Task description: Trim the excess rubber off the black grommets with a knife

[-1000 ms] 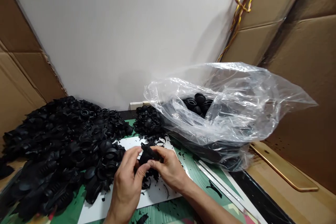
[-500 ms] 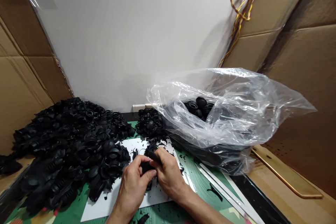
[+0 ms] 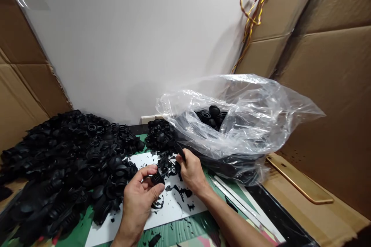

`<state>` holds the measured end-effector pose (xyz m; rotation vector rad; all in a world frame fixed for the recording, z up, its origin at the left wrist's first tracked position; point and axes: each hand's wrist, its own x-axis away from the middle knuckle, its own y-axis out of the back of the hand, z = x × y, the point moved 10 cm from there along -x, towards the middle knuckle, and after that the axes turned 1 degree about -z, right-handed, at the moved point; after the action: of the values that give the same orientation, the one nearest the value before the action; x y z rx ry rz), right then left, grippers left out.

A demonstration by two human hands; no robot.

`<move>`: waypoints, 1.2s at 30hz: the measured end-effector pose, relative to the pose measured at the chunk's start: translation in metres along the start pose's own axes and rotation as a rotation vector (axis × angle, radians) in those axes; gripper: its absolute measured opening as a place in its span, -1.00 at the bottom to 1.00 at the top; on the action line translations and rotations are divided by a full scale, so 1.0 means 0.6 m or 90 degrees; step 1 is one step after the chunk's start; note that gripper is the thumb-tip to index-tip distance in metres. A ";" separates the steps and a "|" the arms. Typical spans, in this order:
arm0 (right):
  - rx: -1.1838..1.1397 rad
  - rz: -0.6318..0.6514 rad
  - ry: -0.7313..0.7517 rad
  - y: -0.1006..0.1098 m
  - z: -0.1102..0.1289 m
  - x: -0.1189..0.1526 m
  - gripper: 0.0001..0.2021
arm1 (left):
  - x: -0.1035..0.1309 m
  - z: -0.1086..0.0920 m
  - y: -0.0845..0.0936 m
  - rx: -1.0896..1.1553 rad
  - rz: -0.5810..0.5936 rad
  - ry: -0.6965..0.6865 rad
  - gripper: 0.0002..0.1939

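My left hand [image 3: 139,193] pinches a black ribbed rubber plug [image 3: 157,178] between thumb and fingers, above a white sheet [image 3: 159,214]. To its right, my right hand [image 3: 191,171] is closed around a dark, strip-like piece [image 3: 180,151] that sticks up past the thumb; I cannot make out exactly what it is. Black scraps [image 3: 178,191] lie scattered on the sheet below and between both hands. A large heap of black rubber parts [image 3: 78,154] spreads to the left of my left hand.
A clear plastic bag [image 3: 232,139] with black parts inside stands at the right back. A smaller pile of black scraps [image 3: 160,135] lies beside it. White strips [image 3: 236,200] and a gold phone [image 3: 298,177] are at the right. Cardboard panels [image 3: 327,77] flank the green-covered table.
My hands have drawn apart: the right hand moved up and away with the dark piece, while the left still holds the plug. The view has shifted slightly right.
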<state>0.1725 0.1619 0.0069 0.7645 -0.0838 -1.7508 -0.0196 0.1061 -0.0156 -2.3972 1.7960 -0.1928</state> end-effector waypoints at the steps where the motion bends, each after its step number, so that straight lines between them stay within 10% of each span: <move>1: -0.011 0.008 0.004 -0.003 0.006 0.004 -0.79 | 0.000 0.001 0.003 0.013 -0.001 0.011 -0.61; 16: -0.334 0.053 -0.113 -0.024 0.003 0.018 -0.73 | 0.006 0.015 -0.018 0.083 0.072 0.123 -0.61; 23: -0.581 0.072 -0.253 -0.055 -0.001 0.034 -0.58 | 0.001 0.009 -0.011 -0.161 0.043 -0.009 -0.58; 31: -0.809 0.009 -0.376 -0.057 0.005 0.039 -0.53 | 0.050 -0.078 -0.023 -0.347 -0.033 -0.345 -0.78; 36: -0.881 0.042 -0.434 -0.072 0.017 0.052 -0.53 | 0.024 -0.005 -0.021 -0.337 0.015 -0.105 -0.75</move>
<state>0.1269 0.1454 -0.0177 -0.8203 0.5826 -1.4705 -0.0042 0.0958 -0.0100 -2.6133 1.9848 0.5344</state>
